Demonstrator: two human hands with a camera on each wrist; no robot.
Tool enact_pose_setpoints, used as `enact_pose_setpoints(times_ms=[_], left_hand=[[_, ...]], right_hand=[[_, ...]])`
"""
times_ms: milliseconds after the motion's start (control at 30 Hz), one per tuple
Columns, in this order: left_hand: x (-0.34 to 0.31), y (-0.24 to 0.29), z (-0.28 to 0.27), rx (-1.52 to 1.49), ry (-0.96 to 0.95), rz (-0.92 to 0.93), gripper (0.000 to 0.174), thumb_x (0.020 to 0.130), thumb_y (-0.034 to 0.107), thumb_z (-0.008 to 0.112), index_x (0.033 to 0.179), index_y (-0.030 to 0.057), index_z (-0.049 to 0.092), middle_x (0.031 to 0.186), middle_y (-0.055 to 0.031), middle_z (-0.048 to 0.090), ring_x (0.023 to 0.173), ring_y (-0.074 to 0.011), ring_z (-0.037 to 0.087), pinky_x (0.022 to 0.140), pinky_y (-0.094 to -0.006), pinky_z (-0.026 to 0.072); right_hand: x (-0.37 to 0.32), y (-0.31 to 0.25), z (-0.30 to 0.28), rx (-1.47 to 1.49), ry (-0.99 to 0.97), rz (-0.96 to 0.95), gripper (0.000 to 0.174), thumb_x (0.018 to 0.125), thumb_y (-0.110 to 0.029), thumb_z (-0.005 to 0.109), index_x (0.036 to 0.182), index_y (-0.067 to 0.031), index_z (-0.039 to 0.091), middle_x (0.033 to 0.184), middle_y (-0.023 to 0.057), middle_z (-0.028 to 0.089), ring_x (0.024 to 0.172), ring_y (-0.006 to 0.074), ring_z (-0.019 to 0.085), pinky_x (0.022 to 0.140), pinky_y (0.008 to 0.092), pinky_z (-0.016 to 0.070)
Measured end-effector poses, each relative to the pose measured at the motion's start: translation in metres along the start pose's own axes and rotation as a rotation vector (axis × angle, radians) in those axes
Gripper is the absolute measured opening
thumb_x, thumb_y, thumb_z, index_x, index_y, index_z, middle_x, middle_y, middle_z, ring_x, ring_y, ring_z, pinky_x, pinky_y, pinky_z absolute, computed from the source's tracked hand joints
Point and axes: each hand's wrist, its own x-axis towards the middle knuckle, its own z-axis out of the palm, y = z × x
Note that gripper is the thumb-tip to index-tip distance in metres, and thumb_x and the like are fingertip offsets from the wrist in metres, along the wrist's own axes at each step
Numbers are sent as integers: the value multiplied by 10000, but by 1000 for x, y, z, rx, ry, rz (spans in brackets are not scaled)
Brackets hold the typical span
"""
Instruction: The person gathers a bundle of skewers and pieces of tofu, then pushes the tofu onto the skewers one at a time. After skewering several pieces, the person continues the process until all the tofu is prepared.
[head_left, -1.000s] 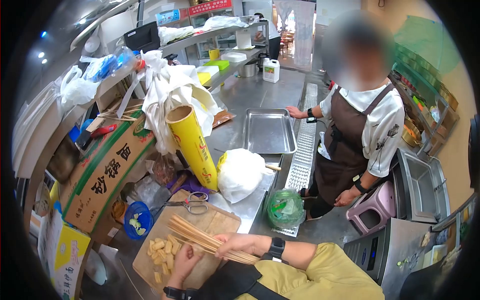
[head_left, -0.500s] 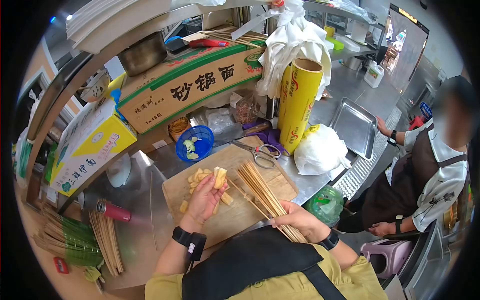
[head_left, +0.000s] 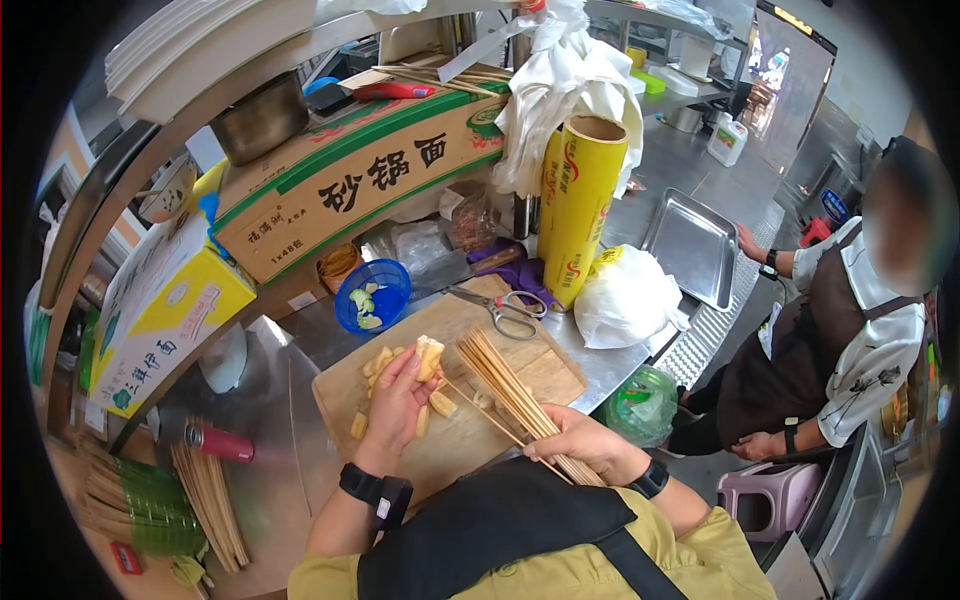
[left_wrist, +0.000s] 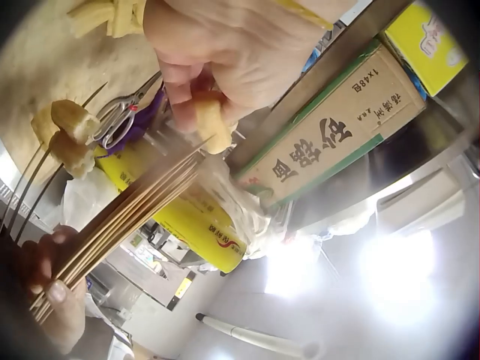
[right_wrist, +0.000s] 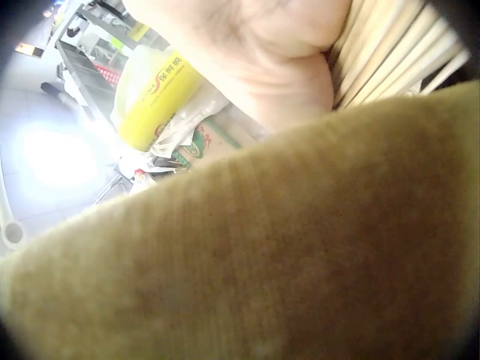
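My left hand (head_left: 396, 402) pinches a short yellow food piece (head_left: 430, 354) between thumb and fingers, above the wooden cutting board (head_left: 540, 352). Its end looks pale in the head view. In my right hand (head_left: 590, 442) a bundle of bamboo skewers (head_left: 512, 385) is gripped, points fanning toward the board. One or two skewers stand apart from the bundle. More yellow pieces (head_left: 378, 362) lie on the board's left half. In the left wrist view, the skewer points come right up to the pinched piece (left_wrist: 213, 124), and other pieces (left_wrist: 71, 135) overlap separate skewers.
Scissors (head_left: 515, 327) lie at the board's far edge, near a blue basket (head_left: 398, 276) with green-white scraps. Behind stand a yellow film roll (head_left: 580, 215) and a white bag (head_left: 628, 305). More skewers (head_left: 208, 505) lie left. Another person (head_left: 815, 340) stands right, by a metal tray (head_left: 690, 290).
The head view has swung, then shifted slightly. One second ago my left hand was close beside my right hand; now it is farther left, raised with a yellow piece. My right hand still grips the skewers.
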Motion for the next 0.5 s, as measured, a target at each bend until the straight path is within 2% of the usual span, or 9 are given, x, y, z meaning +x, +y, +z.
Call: enact_pose_setpoints(times_ms=[233, 433, 500], left_hand=[[2, 5, 1, 36, 16, 12, 380, 933, 149, 533, 1272, -12, 469, 1084, -105, 591, 869, -178, 618, 739, -231, 519], [2, 12, -3, 413, 37, 157, 339, 932, 132, 524, 1239, -11, 516, 1109, -98, 597, 867, -147, 615, 710, -228, 504], [2, 14, -9, 478, 10, 152, 342, 930, 121, 516, 1247, -6, 515, 1114, -85, 598, 870, -123, 609, 697, -220, 492]], right_hand=[[4, -1, 2, -30, 11, -2, 290, 767, -49, 671, 1023, -21, 537, 759, 5, 584, 619, 51, 521, 567, 175, 409], [8, 3, 2, -52, 41, -15, 310, 762, -56, 681, 1035, -13, 540, 743, 6, 585, 628, 56, 540, 543, 184, 417], [7, 2, 4, -19, 50, -8, 339, 769, -72, 697, 1062, -30, 532, 772, 5, 586, 673, 56, 558, 569, 183, 438]])
